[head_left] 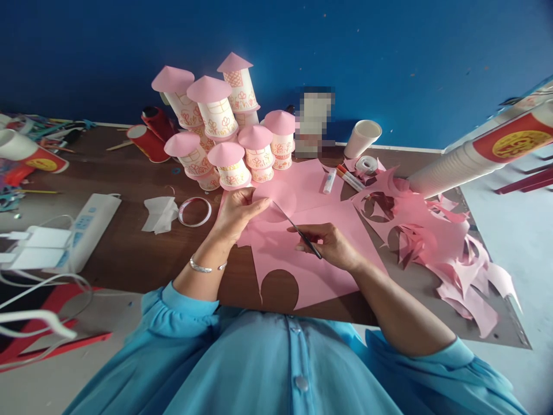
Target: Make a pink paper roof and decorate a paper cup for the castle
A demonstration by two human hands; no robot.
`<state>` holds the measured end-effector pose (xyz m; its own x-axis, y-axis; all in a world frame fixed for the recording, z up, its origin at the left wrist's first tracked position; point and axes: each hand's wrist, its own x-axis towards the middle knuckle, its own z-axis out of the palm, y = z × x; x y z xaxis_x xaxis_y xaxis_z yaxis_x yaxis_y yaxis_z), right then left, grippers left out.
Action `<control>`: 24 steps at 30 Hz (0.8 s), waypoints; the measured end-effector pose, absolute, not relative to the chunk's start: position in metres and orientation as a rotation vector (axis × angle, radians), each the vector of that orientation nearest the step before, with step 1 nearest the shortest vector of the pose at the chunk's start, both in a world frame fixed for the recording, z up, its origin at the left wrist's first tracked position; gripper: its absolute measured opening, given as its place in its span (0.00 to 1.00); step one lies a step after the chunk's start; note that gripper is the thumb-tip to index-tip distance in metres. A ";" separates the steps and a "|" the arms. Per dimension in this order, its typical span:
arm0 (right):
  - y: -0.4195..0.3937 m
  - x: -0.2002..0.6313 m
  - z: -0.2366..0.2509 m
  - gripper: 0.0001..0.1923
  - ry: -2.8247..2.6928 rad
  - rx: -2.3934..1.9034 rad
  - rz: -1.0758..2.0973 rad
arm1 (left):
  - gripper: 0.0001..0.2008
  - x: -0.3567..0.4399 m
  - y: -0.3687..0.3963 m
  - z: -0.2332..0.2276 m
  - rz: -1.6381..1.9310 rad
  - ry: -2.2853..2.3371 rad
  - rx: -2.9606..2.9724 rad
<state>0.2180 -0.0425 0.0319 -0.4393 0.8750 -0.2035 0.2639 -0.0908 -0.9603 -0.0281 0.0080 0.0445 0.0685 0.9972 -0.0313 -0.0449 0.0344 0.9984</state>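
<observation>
A pink sheet (319, 271) is spread on the table (129, 253). Above it, scissors (298, 230) are gripped by the right hand (330, 245). A pink circle (276, 199) is pinched by the left hand (235, 210). Behind the sheet, the cup towers (224, 127) are stacked.

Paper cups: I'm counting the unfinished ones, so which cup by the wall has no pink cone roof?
The plain white cup, lying tilted right of the tower cluster. It is bare, while the clustered cups carry drawings and pink cones.

Left hand (237, 212) pinches with curled fingers; right hand (330, 245) grips, forearms converging.
</observation>
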 end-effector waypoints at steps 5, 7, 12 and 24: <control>-0.043 0.219 0.031 0.35 -1.666 -1.237 1.592 | 0.14 -0.028 0.007 0.044 1.146 1.120 1.158; -0.043 0.219 0.031 0.34 -1.659 -1.232 1.603 | 0.14 -0.028 0.007 0.044 1.152 1.119 1.162; -0.043 0.218 0.032 0.31 -1.654 -1.224 1.605 | 0.14 -0.027 0.007 0.045 1.163 1.105 1.139; -0.043 0.218 0.033 0.34 -1.689 -1.233 1.553 | 0.13 -0.027 0.007 0.045 1.150 1.093 1.113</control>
<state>0.2181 -0.0430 0.0333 -0.4424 0.8758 -0.1931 0.2659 -0.0776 -0.9609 -0.0274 0.0068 0.0452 0.0893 0.9940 -0.0631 -0.1141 0.0731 0.9908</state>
